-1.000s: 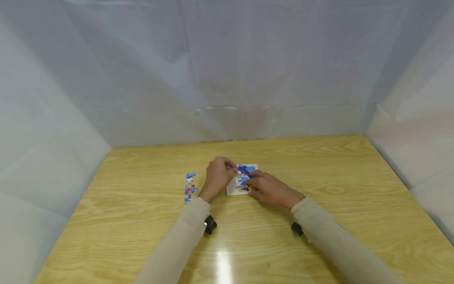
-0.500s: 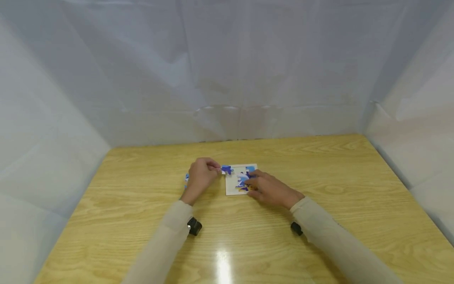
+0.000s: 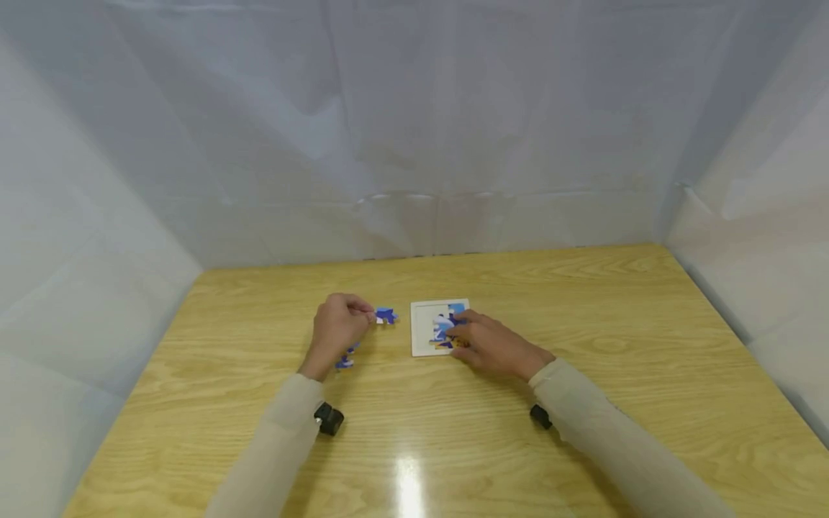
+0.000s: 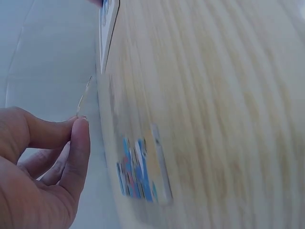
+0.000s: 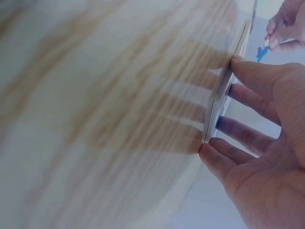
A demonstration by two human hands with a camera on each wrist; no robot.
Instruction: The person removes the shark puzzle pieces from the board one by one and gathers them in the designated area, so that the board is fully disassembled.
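- Left hand [image 3: 337, 329]: fingers curled, thumb and forefinger pinching a thin, flat blue piece [image 3: 386, 315] by its edge; in the left wrist view it shows edge-on, a pale sliver above the fingertips [image 4: 81, 131].
- The piece is held just above the table [image 3: 583, 403], between the left hand and the tray [image 3: 424, 331], apart from both the tray and the table.
- Right hand [image 3: 495, 345]: fingers nearly straight and spread, resting flat on the tray's right part, gripping nothing.
- Tray: square, white, thin card with a raised rim, partly filled with blue pieces.
- Loose pieces [image 3: 345, 360]: a small blue and red cluster lying by the left wrist.
- Table: glossy pale wood with wavy grain.
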